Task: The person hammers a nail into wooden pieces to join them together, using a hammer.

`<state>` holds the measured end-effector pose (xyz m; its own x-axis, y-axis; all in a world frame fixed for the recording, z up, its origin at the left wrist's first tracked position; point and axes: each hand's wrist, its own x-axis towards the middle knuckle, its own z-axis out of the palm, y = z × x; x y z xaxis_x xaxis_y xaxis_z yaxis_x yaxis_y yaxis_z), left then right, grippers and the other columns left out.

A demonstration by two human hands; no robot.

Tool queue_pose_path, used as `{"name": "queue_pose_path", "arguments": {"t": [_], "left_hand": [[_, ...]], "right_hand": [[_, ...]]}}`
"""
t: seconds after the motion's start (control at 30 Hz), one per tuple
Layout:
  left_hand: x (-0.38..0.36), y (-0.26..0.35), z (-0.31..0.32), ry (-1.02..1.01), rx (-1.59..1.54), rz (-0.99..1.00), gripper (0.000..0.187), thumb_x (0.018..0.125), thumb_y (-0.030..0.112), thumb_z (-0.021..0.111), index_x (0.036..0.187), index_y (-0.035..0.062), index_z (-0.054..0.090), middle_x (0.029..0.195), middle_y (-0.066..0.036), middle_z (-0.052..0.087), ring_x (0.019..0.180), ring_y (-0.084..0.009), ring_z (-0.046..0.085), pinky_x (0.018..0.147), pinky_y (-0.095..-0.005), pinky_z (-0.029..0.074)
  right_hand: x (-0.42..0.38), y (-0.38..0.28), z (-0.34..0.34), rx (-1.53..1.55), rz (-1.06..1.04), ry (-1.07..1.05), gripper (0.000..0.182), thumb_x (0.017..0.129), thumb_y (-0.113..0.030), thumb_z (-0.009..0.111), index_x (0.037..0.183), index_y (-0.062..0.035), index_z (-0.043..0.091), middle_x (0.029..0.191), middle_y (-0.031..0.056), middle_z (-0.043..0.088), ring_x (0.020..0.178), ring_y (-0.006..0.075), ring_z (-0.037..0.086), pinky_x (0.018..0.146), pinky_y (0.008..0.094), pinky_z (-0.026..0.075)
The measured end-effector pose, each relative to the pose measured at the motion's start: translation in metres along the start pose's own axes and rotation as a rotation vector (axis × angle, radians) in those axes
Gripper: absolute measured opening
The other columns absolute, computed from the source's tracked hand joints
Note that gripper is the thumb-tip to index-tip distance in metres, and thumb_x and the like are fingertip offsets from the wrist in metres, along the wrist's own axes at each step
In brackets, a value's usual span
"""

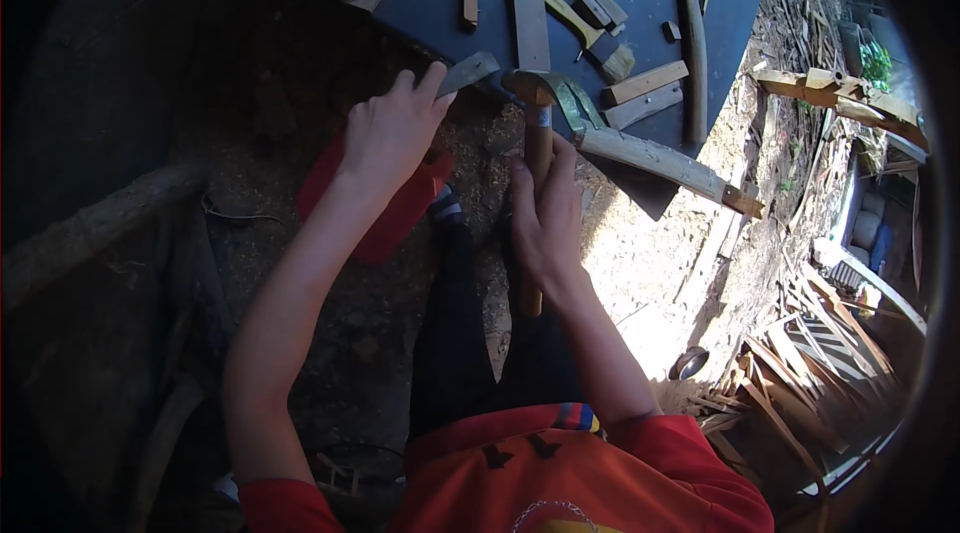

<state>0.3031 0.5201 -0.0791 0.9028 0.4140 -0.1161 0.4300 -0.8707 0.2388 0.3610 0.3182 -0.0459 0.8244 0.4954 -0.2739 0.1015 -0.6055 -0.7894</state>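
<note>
Near the top middle, the left hand (388,138) pinches a grey strip (468,75). In the middle, the right hand (550,223) curls around the hammer (538,145). This looks like a holding step; moving the hammer calls for a snug grip.

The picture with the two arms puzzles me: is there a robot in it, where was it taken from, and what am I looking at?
There is no robot here, just a person working bare-handed. This single picture comes from a camera worn on the head, looking forward and down past the red shirt. The left hand holds a flat strip, whose material I can't make out. The right hand grips a hammer by its wooden handle. Beyond them, the dark table bears wood pieces and another hammer.
</note>
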Motion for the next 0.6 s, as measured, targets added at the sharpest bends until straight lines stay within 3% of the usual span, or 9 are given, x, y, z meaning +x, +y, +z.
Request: {"name": "queue_pose_path", "arguments": {"t": [0.13, 0.17, 0.37, 0.47, 0.6], "left_hand": [[0.026, -0.003, -0.033, -0.044, 0.118, 0.157, 0.033, 0.105, 0.041, 0.062, 0.114, 0.0101, 0.064, 0.087, -0.011, 0.071, 0.077, -0.0364, 0.075, 0.063, -0.0474, 0.062], [0.033, 0.001, -0.04, -0.037, 0.138, 0.172, 0.03, 0.102, 0.038, 0.067, 0.107, 0.0085, 0.069, 0.085, -0.012, 0.073, 0.08, -0.0354, 0.076, 0.066, -0.0457, 0.062], [0.059, 0.025, -0.066, -0.195, 0.27, 0.252, 0.024, 0.097, 0.03, 0.073, 0.097, 0.0058, 0.076, 0.086, -0.015, 0.076, 0.086, -0.0339, 0.078, 0.075, -0.0446, 0.063], [0.059, 0.035, -0.067, -0.182, 0.301, 0.263, 0.021, 0.096, 0.027, 0.073, 0.092, 0.006, 0.077, 0.087, -0.015, 0.077, 0.085, -0.0329, 0.078, 0.074, -0.0442, 0.063], [0.056, 0.04, -0.069, -0.161, 0.31, 0.257, 0.018, 0.095, 0.023, 0.074, 0.089, 0.0064, 0.078, 0.088, -0.015, 0.077, 0.084, -0.0321, 0.079, 0.073, -0.0427, 0.063]], "right_hand": [[0.004, -0.007, -0.002, -0.005, 0.027, -0.042, 0.045, 0.11, -0.029, 0.054, 0.147, -0.0058, 0.043, 0.099, 0.0269, 0.069, 0.092, 0.0459, 0.071, 0.081, 0.0524, 0.052], [0.006, -0.016, -0.005, 0.031, -0.058, -0.03, 0.044, 0.109, -0.022, 0.054, 0.147, -0.0055, 0.04, 0.108, 0.0334, 0.069, 0.1, 0.0554, 0.068, 0.083, 0.0571, 0.052], [0.023, -0.028, -0.002, 0.01, -0.207, 0.047, 0.045, 0.108, -0.017, 0.056, 0.148, -0.0047, 0.038, 0.113, 0.0341, 0.068, 0.104, 0.0555, 0.066, 0.08, 0.059, 0.053], [0.035, 0.004, 0.017, -0.078, -0.234, 0.026, 0.044, 0.11, -0.021, 0.054, 0.148, -0.0059, 0.038, 0.105, 0.0324, 0.069, 0.098, 0.0546, 0.068, 0.08, 0.0561, 0.052], [0.025, -0.044, -0.007, -0.029, -0.142, 0.015, 0.039, 0.109, -0.016, 0.055, 0.143, -0.0041, 0.039, 0.106, 0.0344, 0.068, 0.098, 0.0565, 0.067, 0.08, 0.0597, 0.052]]}}
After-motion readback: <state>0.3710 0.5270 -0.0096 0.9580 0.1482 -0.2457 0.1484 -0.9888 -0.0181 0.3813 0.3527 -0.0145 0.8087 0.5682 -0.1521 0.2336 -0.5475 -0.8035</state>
